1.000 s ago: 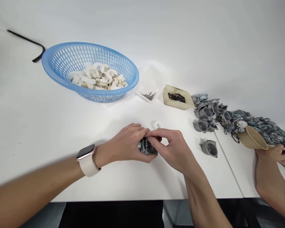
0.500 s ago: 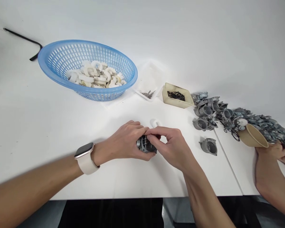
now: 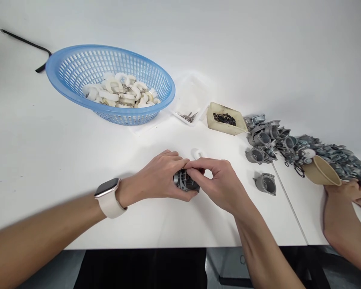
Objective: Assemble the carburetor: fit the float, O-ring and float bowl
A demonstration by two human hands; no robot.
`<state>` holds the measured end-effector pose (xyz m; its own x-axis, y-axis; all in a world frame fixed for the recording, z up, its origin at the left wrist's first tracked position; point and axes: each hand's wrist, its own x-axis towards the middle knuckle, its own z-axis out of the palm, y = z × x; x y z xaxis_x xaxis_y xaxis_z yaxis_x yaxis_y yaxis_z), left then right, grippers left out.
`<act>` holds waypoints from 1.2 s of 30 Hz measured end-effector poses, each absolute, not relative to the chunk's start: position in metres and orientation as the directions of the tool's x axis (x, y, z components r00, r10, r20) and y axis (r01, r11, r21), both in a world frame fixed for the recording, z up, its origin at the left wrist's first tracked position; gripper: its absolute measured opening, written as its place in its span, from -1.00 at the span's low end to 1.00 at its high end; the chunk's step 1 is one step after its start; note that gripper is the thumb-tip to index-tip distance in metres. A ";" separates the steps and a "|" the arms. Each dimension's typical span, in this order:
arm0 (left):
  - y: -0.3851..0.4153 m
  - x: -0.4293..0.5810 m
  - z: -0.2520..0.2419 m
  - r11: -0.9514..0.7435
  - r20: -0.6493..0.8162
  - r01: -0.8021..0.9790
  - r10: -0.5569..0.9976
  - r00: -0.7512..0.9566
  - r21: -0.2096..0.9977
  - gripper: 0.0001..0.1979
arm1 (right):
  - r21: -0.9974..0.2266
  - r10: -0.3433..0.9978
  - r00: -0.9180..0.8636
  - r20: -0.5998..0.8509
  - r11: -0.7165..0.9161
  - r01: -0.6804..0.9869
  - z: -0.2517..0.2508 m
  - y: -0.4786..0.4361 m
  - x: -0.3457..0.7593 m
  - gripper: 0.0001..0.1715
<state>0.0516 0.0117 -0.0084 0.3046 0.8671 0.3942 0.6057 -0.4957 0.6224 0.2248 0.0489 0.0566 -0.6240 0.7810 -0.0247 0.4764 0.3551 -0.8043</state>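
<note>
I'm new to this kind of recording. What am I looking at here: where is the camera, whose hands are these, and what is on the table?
There is no machine here. A person wears one camera on the head, and it looks down at their own bare hands over a white table. The left hand, with a watch on its wrist, grips a small grey metal part. The right hand pinches the top of that part. Behind them lie a blue basket of white curved pieces, a clear tray of pins, a beige tray of black rings, and a pile of grey metal parts. A lone grey part lies near the right hand. The arm at the far right edge belongs to another person, next to a beige scoop.
</note>
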 end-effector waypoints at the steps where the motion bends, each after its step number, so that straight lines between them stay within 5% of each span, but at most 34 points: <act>1: 0.012 0.052 -0.009 -0.499 0.400 0.604 0.865 0.303 0.622 -0.73 | -0.804 0.780 -0.626 -0.019 0.360 0.473 0.056 0.049 0.225 -0.61; 36: 0.011 0.051 -0.011 -0.446 0.323 0.700 0.894 0.311 0.558 -0.51 | -0.821 0.781 -0.621 -0.068 0.310 0.480 0.063 0.057 0.227 -0.66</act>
